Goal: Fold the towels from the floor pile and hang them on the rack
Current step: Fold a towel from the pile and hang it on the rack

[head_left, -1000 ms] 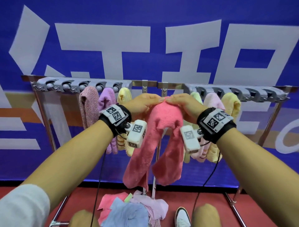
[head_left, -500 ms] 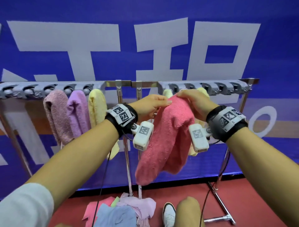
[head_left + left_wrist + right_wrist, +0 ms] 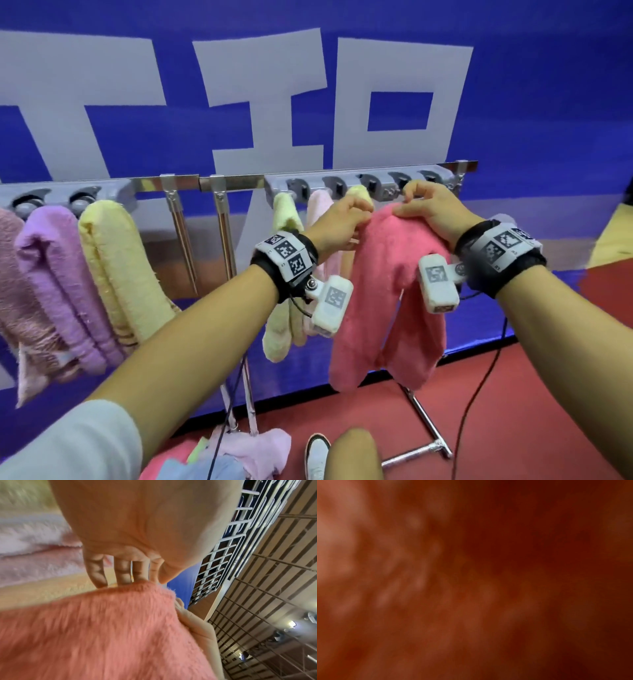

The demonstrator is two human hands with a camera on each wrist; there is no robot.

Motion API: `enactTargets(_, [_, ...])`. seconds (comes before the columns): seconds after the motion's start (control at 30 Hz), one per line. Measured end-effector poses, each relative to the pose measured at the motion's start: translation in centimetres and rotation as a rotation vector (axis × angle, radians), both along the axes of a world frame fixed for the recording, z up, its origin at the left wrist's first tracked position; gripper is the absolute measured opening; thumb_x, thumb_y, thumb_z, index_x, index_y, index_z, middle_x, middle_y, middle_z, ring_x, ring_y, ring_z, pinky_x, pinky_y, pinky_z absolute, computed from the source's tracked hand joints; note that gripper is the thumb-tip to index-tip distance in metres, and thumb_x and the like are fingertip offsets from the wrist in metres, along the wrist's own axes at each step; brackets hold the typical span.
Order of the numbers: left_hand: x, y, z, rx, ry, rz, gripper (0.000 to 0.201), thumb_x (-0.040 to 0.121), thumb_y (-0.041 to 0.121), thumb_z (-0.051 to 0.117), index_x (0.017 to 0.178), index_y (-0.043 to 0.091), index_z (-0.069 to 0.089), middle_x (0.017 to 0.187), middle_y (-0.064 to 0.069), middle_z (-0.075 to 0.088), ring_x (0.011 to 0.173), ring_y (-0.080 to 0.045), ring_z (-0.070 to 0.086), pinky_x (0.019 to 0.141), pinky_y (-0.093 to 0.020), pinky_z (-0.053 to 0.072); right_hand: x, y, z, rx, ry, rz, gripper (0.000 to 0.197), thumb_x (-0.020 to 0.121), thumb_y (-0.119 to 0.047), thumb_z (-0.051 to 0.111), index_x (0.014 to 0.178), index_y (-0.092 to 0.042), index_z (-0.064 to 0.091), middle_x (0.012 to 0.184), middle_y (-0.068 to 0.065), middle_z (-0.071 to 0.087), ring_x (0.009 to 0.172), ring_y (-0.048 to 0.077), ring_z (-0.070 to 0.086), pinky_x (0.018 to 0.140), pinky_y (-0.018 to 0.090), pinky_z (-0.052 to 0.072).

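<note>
1. Rightward since the earlier frame, both hands carry the folded coral-pink fluffy towel point(image 3: 387, 291) along the grey clip rack point(image 3: 359, 185).
2. Left hand point(image 3: 337, 222) and right hand point(image 3: 431, 209) pinch its top fold with curled fingers point(image 3: 96, 572), just below the rack's clips.

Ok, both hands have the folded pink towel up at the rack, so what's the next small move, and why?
Probably lift the pink towel a little and push its folded top into the free clip just above it. Left hand and right hand both pinch the fold just below the rack, while the three towels to its left already hang from their clips.
</note>
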State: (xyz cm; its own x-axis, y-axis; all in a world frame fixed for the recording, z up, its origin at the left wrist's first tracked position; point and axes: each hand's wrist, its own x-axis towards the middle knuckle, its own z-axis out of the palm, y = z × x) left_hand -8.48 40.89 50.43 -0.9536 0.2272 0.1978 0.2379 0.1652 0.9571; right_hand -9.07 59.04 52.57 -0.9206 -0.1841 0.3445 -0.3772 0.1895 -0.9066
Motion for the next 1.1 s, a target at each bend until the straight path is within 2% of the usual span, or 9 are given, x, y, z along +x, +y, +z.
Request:
enactTargets(0.13, [-1.9, 2.9, -1.1, -0.015, 0.051, 0.015, 0.008, 0.097, 0.017, 0.054, 0.090, 0.022, 0.054, 0.068, 0.007, 0.049, 0.053, -0.004, 0.043, 0.051, -0.019, 0.036, -1.5, 1.9, 0.2, 0.047, 0.004, 0.006, 0.036, 0.083, 0.009, 0.065, 0.068, -0.018, 0.047, 0.052, -0.012, 0.054, 0.049, 0.002, 0.051, 0.052, 0.016, 0.045])
enactTargets(0.2, [-2.4, 4.0, -1.3, 0.062, -0.049, -0.064, 0.008, 0.098, 0.027, 0.051, 0.092, 0.023, 0.054, 0.060, 0.010, 0.049, 0.047, -0.002, 0.043, 0.051, -0.020, 0.035, -2.4, 2.4, 0.2, 0.046, 0.008, 0.020, 0.035, 0.084, 0.011, 0.063, 0.068, -0.016, 0.048, 0.054, -0.010, 0.056, 0.050, 0.002, 0.053, 0.053, 0.015, 0.046])
enactTargets(0.33, [-3.6, 4.9, -1.9, 0.260, -0.231, -0.252, 0.032, 0.093, 0.048, 0.041, 0.103, 0.029, 0.064, 0.083, 0.007, 0.063, 0.078, -0.013, 0.052, 0.073, -0.032, 0.039, -4.1, 3.6, 0.9, 0.075, 0.006, 0.050, 0.030, 0.084, 0.008, 0.065, 0.070, -0.016, 0.053, 0.059, -0.008, 0.059, 0.054, 0.004, 0.056, 0.056, 0.017, 0.048])
enactTargets(0.43, [-4.3, 5.7, -2.7, 0.250, -0.288, -0.334, 0.031, 0.089, 0.032, 0.054, 0.115, 0.018, 0.063, 0.099, 0.001, 0.070, 0.089, -0.015, 0.064, 0.083, -0.035, 0.047, -5.3, 4.3, 0.9, 0.100, -0.026, 0.094, 0.028, 0.084, 0.007, 0.066, 0.072, -0.016, 0.055, 0.061, -0.006, 0.062, 0.055, 0.007, 0.058, 0.057, 0.019, 0.050])
enactTargets(0.57, [-5.5, 6.7, -3.5, 0.256, -0.390, -0.315, 0.044, 0.069, 0.010, 0.064, 0.110, -0.006, 0.064, 0.094, -0.013, 0.068, 0.089, -0.026, 0.064, 0.087, -0.034, 0.052, -6.4, 4.6, 0.8, 0.200, -0.033, 0.118, 0.025, 0.084, 0.006, 0.067, 0.075, -0.015, 0.058, 0.060, -0.006, 0.063, 0.054, 0.006, 0.060, 0.056, 0.019, 0.051])
enactTargets(0.77, [-6.9, 5.9, -2.4, 0.431, -0.417, -0.341, 0.046, 0.086, 0.010, 0.053, 0.130, -0.003, 0.056, 0.110, -0.017, 0.065, 0.094, -0.027, 0.064, 0.082, -0.033, 0.054, -8.3, 5.5, 1.3, 0.434, -0.032, 0.070, 0.007, 0.086, -0.019, 0.073, 0.083, -0.014, 0.069, 0.073, -0.006, 0.067, 0.065, 0.003, 0.061, 0.065, 0.017, 0.048])
enactTargets(0.83, [-7.4, 6.0, -1.5, 0.438, -0.309, -0.281, 0.031, 0.091, 0.014, 0.052, 0.117, 0.004, 0.064, 0.099, -0.011, 0.070, 0.089, -0.021, 0.066, 0.081, -0.031, 0.052, -8.8, 5.6, 1.1, 0.512, -0.108, 0.080, 0.019, 0.090, -0.030, 0.068, 0.076, -0.018, 0.072, 0.071, -0.008, 0.069, 0.065, 0.005, 0.063, 0.063, 0.018, 0.048])
enactTargets(0.93, [-9.1, 6.1, -1.2, 0.252, -0.018, 0.071, 0.008, 0.087, 0.016, 0.065, 0.095, 0.015, 0.063, 0.091, -0.002, 0.065, 0.086, -0.014, 0.059, 0.080, -0.028, 0.048, -9.5, 5.8, 1.1, 0.424, -0.277, 0.089, 0.031, 0.092, -0.025, 0.063, 0.064, -0.016, 0.074, 0.068, 0.001, 0.070, 0.059, 0.014, 0.064, 0.058, 0.027, 0.049])
enactTargets(1.1, [-10.1, 6.2, -1.3, -0.033, 0.261, 0.221, 0.016, 0.091, 0.028, 0.058, 0.103, 0.025, 0.047, 0.088, 0.010, 0.050, 0.077, -0.006, 0.048, 0.077, -0.031, 0.040, -10.8, 6.2, 1.8, 0.129, -0.404, 0.211, 0.023, 0.097, -0.021, 0.053, 0.109, -0.007, 0.067, 0.094, 0.011, 0.073, 0.078, 0.022, 0.068, 0.072, 0.035, 0.057])
